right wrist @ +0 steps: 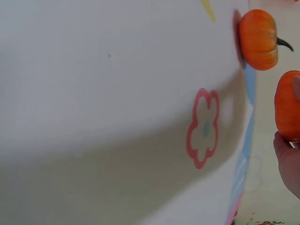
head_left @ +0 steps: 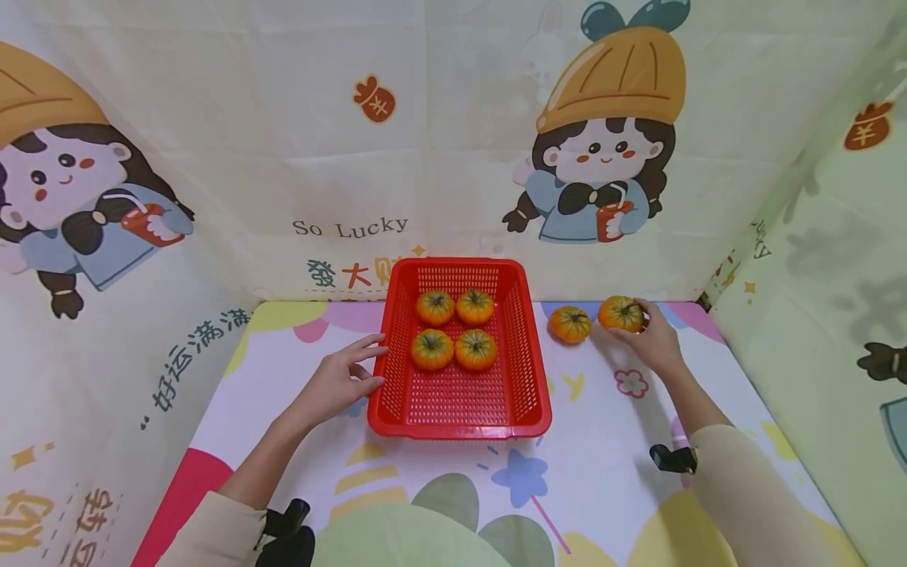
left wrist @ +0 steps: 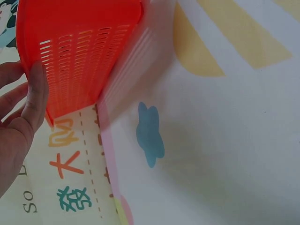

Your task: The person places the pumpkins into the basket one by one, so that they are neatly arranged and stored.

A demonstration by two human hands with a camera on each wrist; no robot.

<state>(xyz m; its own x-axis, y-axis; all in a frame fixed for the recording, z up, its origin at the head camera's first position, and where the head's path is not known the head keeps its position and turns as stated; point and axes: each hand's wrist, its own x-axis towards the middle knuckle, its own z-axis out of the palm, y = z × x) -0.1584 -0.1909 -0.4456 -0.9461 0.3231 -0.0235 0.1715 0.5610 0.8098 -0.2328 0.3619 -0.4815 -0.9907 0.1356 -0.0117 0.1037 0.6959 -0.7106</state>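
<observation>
A red plastic basket [head_left: 446, 431] with slotted walls stands on the table, with several small orange pumpkins [head_left: 476, 350] inside. My left hand [head_left: 338, 383] rests at its left rim, fingers spread and fairly straight, thumb apart from them. In the left wrist view, those fingers [left wrist: 36, 96] lie against the red outer wall. On the right, my right hand [head_left: 655, 340] grips another small pumpkin [head_left: 618, 313] between thumb and fingers. Only part of this held pumpkin [right wrist: 287, 110] shows in the right wrist view. A loose pumpkin [head_left: 570, 324] sits between the basket and my right hand.
The table wears a white cloth [head_left: 602, 465] printed with coloured shapes. Behind it rises a cream cloth wall [head_left: 453, 181] with cartoon figures and lettering, close to the basket's far end. A similar cloth wall [head_left: 829, 315] stands along the right side.
</observation>
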